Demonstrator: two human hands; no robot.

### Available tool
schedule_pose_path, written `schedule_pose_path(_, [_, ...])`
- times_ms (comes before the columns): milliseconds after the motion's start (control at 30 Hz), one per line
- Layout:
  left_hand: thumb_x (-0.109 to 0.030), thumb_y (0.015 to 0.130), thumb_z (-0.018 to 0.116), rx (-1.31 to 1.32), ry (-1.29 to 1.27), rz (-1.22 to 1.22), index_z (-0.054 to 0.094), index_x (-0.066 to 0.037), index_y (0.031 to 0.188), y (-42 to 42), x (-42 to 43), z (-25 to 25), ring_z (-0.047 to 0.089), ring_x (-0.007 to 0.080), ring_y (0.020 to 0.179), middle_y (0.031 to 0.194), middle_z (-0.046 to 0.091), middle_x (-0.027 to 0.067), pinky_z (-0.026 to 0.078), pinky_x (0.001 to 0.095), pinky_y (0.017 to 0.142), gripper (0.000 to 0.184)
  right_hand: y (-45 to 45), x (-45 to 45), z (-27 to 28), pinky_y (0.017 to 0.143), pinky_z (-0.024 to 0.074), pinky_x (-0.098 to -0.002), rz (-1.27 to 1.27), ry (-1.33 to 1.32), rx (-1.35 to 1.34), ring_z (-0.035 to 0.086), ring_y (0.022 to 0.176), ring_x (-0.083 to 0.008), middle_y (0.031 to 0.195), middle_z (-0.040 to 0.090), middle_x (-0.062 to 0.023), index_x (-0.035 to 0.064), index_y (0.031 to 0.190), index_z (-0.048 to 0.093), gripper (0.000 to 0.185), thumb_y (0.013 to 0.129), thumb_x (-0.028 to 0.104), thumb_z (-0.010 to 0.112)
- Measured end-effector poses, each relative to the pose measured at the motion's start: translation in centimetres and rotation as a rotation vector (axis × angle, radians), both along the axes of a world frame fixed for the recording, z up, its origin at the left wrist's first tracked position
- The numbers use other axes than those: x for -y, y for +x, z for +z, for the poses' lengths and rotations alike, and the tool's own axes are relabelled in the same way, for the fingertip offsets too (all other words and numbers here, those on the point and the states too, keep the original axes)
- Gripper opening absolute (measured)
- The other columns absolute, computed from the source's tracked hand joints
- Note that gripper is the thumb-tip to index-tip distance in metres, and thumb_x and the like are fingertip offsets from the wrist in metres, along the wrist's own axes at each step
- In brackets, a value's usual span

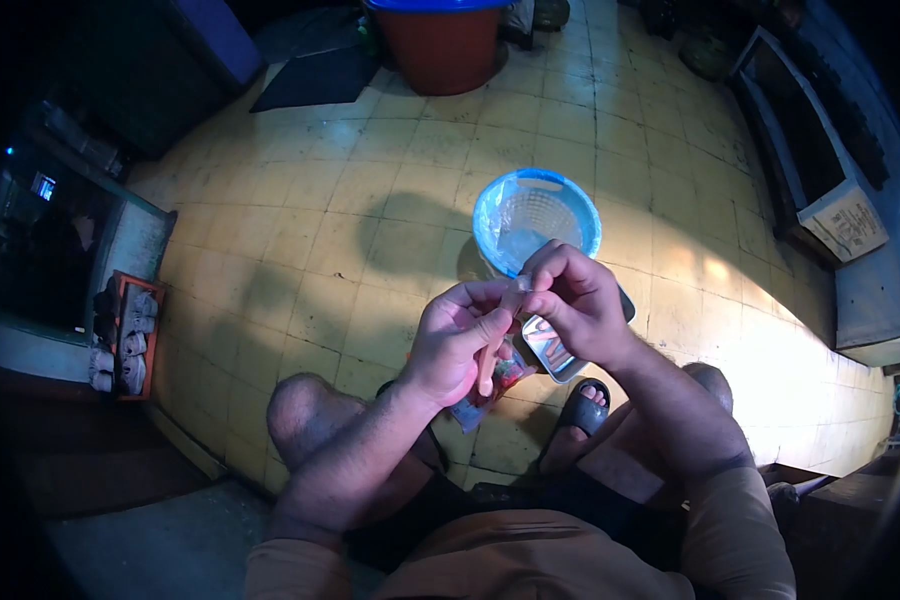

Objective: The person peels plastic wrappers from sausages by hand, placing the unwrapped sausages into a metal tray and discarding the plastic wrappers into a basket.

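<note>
My left hand (452, 338) is closed around a thin pinkish sausage (487, 370), which slants downward from its fingers. At the sausage's upper end, my right hand (580, 305) pinches a small bit of pale, clear casing (523, 285) between thumb and forefinger. Behind and below the right hand, a metal tray (567, 374) holds several sausages (548, 340), partly hidden by that hand. Under the left hand lies a red and clear plastic package (467, 410), with its contents mostly covered.
A blue basket (594, 218) with clear plastic inside stands just beyond my hands on the yellow tiled floor (390, 170). Farther off is a reddish-brown tub (440, 50) beside a dark mat (315, 78). A shoe rack (135, 335) stands left; a cardboard box (843, 220) is at right.
</note>
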State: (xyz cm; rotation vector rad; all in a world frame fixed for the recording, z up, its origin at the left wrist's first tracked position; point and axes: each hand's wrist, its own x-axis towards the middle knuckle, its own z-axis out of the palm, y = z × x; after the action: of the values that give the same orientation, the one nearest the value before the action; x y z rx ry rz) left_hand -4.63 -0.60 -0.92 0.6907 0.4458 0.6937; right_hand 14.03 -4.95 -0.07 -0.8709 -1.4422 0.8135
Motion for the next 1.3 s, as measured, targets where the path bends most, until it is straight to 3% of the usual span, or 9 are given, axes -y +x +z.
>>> schedule_pose_path(100, [-0.009, 0.090, 0.068, -0.091, 0.181, -0.004, 0.060, 0.000, 0.111, -0.5, -0.7, 0.1, 0.060, 0.0098, 0.071, 0.095, 0.065, 0.0097, 0.048, 0.0190, 0.058, 0.024, 0.6, 0.1, 1.3, 0.079, 0.0506, -0.0258, 0.118, -0.109, -0.338, 0.059, 0.093, -0.0112, 0.102, 0.059, -0.0060, 0.0022, 0.113, 0.052, 0.028, 0.092, 0.013, 0.067])
schedule_pose_path(267, [-0.008, 0.088, 0.070, -0.196, 0.379, 0.051, 0.060, 0.001, 0.109, -0.2, -0.5, 0.6, 0.062, 0.0087, 0.077, 0.095, 0.066, 0.0094, 0.051, 0.0195, 0.063, 0.025, 1.9, 0.5, 2.8, 0.073, 0.0540, -0.0280, 0.030, -0.197, 0.098, 0.064, 0.085, -0.0130, 0.096, 0.063, -0.0071, 0.0000, 0.107, 0.063, 0.018, 0.090, 0.006, 0.067])
schedule_pose_path(333, [-0.002, 0.087, 0.069, -0.304, 0.567, 0.105, 0.061, 0.001, 0.107, -0.3, -0.7, 0.1, 0.064, 0.0119, 0.094, 0.099, 0.066, 0.0073, 0.053, 0.0264, 0.083, 0.021, 1.7, 0.5, 2.6, 0.071, 0.0539, -0.0278, -0.021, -0.213, 0.138, 0.065, 0.083, -0.0126, 0.092, 0.064, -0.0073, -0.0011, 0.100, 0.064, 0.012, 0.089, 0.003, 0.066])
schedule_pose_path(467, [0.001, 0.082, 0.072, -0.466, 0.777, 0.172, 0.064, -0.001, 0.100, -0.5, -0.9, 0.4, 0.066, 0.0156, 0.090, 0.098, 0.068, 0.0072, 0.053, 0.0281, 0.081, 0.020, 1.4, 0.7, 3.1, 0.067, 0.0526, -0.0261, -0.104, -0.244, 0.296, 0.064, 0.077, -0.0104, 0.084, 0.064, -0.0076, -0.0027, 0.090, 0.062, 0.005, 0.087, 0.000, 0.065])
schedule_pose_path(533, [0.003, 0.077, 0.075, -0.565, 1.257, 0.245, 0.066, -0.002, 0.095, -0.6, -1.3, 0.5, 0.066, 0.0157, 0.087, 0.097, 0.068, 0.0081, 0.054, 0.0271, 0.079, 0.020, 1.3, 0.8, 2.9, 0.066, 0.0522, -0.0260, -0.093, -0.314, 0.274, 0.063, 0.076, -0.0099, 0.083, 0.064, -0.0069, -0.0026, 0.089, 0.061, 0.006, 0.089, 0.002, 0.065])
schedule_pose_path(633, [0.008, 0.073, 0.074, -0.534, 1.459, 0.326, 0.067, -0.002, 0.090, -0.3, -1.0, 1.4, 0.067, 0.0180, 0.088, 0.098, 0.067, 0.0113, 0.055, 0.0280, 0.080, 0.021, 1.2, 0.4, 2.4, 0.064, 0.0515, -0.0259, -0.017, -0.467, 0.102, 0.060, 0.073, -0.0090, 0.081, 0.063, -0.0054, -0.0026, 0.090, 0.059, 0.010, 0.092, 0.006, 0.062])
schedule_pose_path(767, [0.007, 0.077, 0.074, -0.383, 1.105, 0.419, 0.062, -0.002, 0.096, 0.4, -0.2, 0.5, 0.065, 0.0152, 0.089, 0.095, 0.065, 0.0099, 0.056, 0.0269, 0.079, 0.024, 0.1, 0.1, 1.7, 0.063, 0.0513, -0.0263, 0.073, -0.665, -0.211, 0.059, 0.071, -0.0081, 0.079, 0.061, -0.0041, -0.0025, 0.095, 0.057, 0.012, 0.096, 0.009, 0.058])
schedule_pose_path(967, [-0.003, 0.072, 0.084, -0.619, 0.955, 0.368, 0.056, 0.001, 0.103, -0.6, -1.7, -0.3, 0.062, 0.0110, 0.086, 0.092, 0.063, 0.0063, 0.055, 0.0252, 0.074, 0.043, -0.8, 0.4, 0.3, 0.065, 0.0504, -0.0263, -0.010, -0.590, -0.012, 0.058, 0.074, -0.0069, 0.080, 0.062, -0.0038, -0.0029, 0.098, 0.057, 0.012, 0.096, 0.009, 0.057])
schedule_pose_path(1300, [-0.008, 0.089, 0.070, -0.263, 0.239, 0.200, 0.055, 0.004, 0.121, 0.6, -0.7, -0.3, 0.061, 0.0100, 0.086, 0.103, 0.063, 0.0092, 0.054, 0.0224, 0.076, 0.038, -2.4, 0.4, -0.4, 0.070, 0.0509, -0.0431, 0.025, -0.284, 0.429, 0.065, 0.081, -0.0372, 0.085, 0.064, -0.0210, -0.0023, 0.099, 0.057, 0.013, 0.091, 0.008, 0.057])
